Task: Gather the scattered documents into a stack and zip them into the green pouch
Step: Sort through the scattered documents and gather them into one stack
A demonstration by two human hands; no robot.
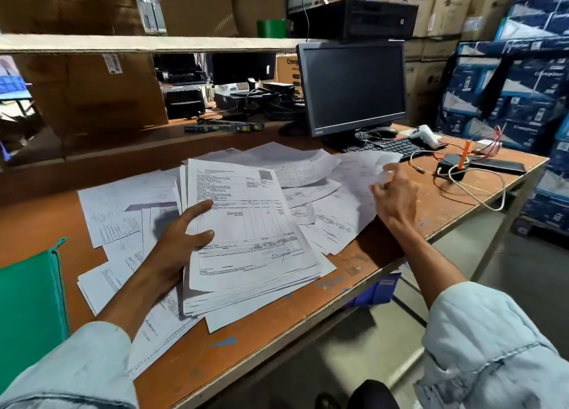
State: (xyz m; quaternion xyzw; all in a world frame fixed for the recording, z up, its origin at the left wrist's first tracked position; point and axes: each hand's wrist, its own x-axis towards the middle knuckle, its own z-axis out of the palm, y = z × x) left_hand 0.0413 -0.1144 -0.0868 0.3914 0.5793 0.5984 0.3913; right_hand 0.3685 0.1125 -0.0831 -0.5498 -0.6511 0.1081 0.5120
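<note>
Your left hand [178, 248] grips the thick stack of white printed papers [246, 224] by its left edge. 2 of its fingers lie bent on top of the first page. The other fingers are hidden under the papers. The stack sits in the middle of the orange-brown wooden table [277, 331], right in front of you, tipped a little to the side.

Your right hand [397, 196] is at 2 o'clock from the stack. Its fingers are bent and pinch the edge of a loose white sheet [354, 171]. That spot is a bit blurry.

More scattered white sheets [117, 205] lie flat on the table all around the stack, some tucked under it.

The flat green zip pouch [27, 310] lies on the table at 8 o'clock from the stack, near your left sleeve. No hand touches it, and part of it runs out of view.

A black computer screen [351, 85] stands at 1 o'clock, with a black keyboard [397, 147] just beside its foot.
</note>
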